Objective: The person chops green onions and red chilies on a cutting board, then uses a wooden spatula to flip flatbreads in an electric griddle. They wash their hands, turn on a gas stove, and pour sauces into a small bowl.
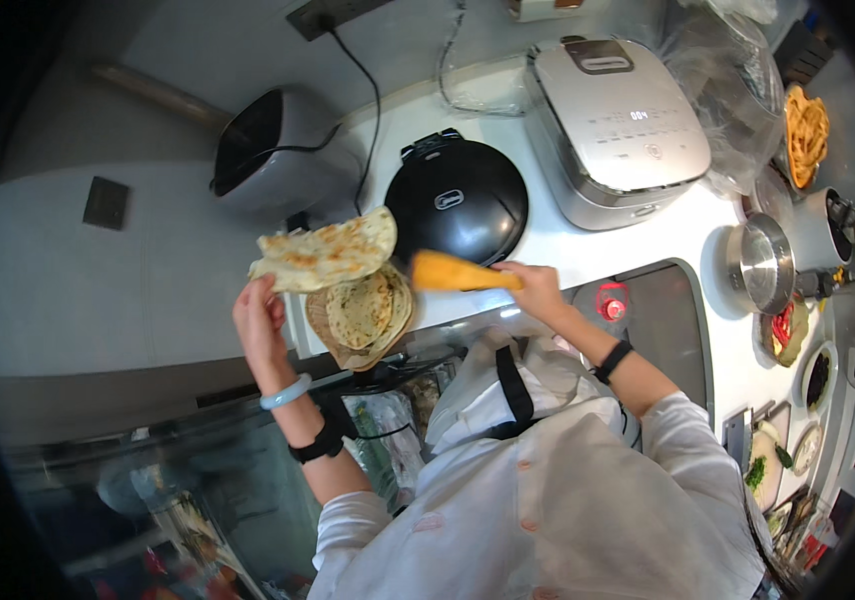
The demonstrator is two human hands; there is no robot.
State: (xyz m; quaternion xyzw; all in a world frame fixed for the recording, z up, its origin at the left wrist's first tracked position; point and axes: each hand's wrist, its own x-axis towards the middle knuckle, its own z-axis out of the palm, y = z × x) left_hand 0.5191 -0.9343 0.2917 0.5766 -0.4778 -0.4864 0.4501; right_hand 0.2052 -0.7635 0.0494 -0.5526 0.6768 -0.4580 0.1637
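Pinching a limp, brown-spotted flatbread (pixel 330 253) by its edge in the left hand (pixel 262 312), left of centre in the frame, just beside a stack of round flatbreads (pixel 361 312). Clasping a yellow spatula (pixel 456 273) in the right hand (pixel 536 289), mid-frame, near a round black appliance (pixel 460 215) on the white counter (pixel 570 258).

Bright counter (pixel 560 252), dim lower left, dark bent fisheye edges, blurred yellow paddle (pixel 448 272)

Silver box-shaped cooker (pixel 620 132), closed, on the white counter (pixel 588 255); to its right, a steel bowl (pixel 744 272) near the sink (pixel 670 325) — and, at lower right, a cutting board (pixel 771 488) bearing chopped greens (pixel 755 473).
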